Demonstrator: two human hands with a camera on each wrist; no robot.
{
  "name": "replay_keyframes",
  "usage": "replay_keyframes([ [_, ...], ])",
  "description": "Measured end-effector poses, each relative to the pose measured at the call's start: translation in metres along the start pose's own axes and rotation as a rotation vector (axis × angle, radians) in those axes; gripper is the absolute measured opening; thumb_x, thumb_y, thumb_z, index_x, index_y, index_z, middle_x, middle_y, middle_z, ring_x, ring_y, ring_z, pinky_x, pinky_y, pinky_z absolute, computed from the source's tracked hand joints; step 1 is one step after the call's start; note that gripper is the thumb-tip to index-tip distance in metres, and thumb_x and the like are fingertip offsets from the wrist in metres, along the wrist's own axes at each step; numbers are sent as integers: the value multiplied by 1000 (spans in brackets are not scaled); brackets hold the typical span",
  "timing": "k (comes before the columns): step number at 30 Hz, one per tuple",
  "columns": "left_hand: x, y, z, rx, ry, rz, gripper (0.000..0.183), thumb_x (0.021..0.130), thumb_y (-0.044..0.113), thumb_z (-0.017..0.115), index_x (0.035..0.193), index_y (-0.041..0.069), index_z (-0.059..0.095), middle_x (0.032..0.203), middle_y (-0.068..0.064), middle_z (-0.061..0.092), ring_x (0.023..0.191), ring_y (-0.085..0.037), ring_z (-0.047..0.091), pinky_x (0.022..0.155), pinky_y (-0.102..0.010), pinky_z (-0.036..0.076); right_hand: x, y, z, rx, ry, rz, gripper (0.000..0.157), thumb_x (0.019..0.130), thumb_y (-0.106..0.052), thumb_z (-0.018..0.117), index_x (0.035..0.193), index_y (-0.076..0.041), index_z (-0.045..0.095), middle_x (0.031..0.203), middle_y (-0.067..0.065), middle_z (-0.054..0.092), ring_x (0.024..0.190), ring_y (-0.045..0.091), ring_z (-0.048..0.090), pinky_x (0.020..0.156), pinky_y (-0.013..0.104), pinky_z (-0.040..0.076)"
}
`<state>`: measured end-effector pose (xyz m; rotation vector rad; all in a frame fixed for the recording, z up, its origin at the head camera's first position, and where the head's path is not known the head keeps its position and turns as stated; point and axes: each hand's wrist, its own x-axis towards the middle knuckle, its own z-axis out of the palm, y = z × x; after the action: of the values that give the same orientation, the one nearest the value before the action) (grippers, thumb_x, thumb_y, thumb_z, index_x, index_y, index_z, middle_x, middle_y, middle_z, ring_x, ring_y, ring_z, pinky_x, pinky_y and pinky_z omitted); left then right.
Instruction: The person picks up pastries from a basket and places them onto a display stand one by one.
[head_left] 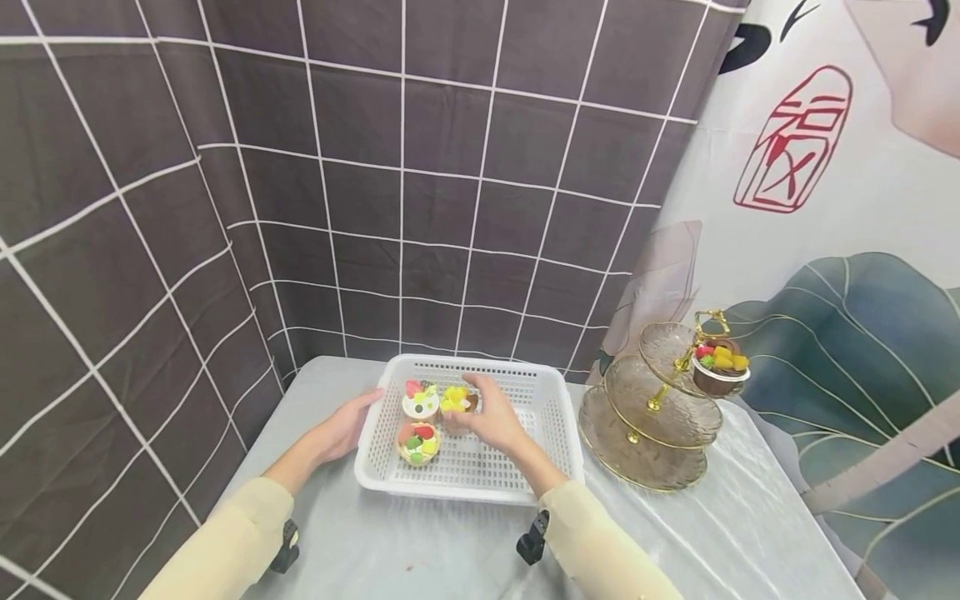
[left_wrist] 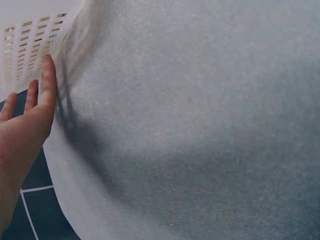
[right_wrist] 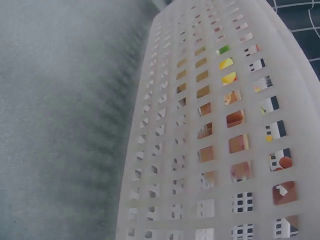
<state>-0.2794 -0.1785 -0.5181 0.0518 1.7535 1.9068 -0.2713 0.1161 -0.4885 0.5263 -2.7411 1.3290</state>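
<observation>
A white plastic basket (head_left: 480, 493) sits on the table with small fruit-topped cupcakes inside. My right hand (head_left: 495, 419) reaches into it and grips a yellow-topped cupcake (head_left: 454, 400) between thumb and fingers. Left of that cupcake are one with white cream and pink fruit (head_left: 421, 403) and another with red, green and yellow fruit (head_left: 418, 443). My left hand (head_left: 348, 425) rests its extended fingers against the basket's left side; the left wrist view shows these fingers (left_wrist: 48, 82) along the slotted wall. In the right wrist view, the basket wall (right_wrist: 200, 165) hides my right hand.
A three-tier glass stand (head_left: 663, 450) with a gold handle stands right of the basket. On its top tier is a chocolate-coloured fruit cup (head_left: 718, 371). A dark gridded curtain (head_left: 450, 200) hangs behind the grey-covered table (head_left: 390, 550).
</observation>
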Motion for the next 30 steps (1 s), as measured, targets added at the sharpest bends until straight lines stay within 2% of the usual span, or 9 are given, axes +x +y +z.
replay_keyframes([
  [11,0,-1,0,0,4,14,77,114,52,33,171,10,3,175,-22,16,159,-44,22,126,-58,30,-2,5,0,16,-5,51,78,86,-32,88,151,-4,54,151,19,56,142,39,51,120,56,41],
  [20,1,-2,0,-4,-1,11,77,114,52,33,171,11,3,175,-21,15,159,-44,20,126,-58,27,-2,8,1,28,-10,51,79,87,-31,88,151,-3,53,151,19,56,142,40,51,121,56,41],
  [27,0,-1,0,3,1,2,77,113,53,32,171,12,4,175,-20,15,159,-43,21,126,-57,29,-3,2,1,22,-4,0,77,87,-28,88,151,-5,54,152,17,56,143,38,50,121,56,40],
  [30,0,-2,-1,-1,0,-1,77,113,54,32,172,12,5,175,-20,16,159,-42,22,126,-56,29,-5,-5,2,30,-1,-42,76,86,-26,89,150,-4,55,149,17,58,134,38,57,114,55,47],
])
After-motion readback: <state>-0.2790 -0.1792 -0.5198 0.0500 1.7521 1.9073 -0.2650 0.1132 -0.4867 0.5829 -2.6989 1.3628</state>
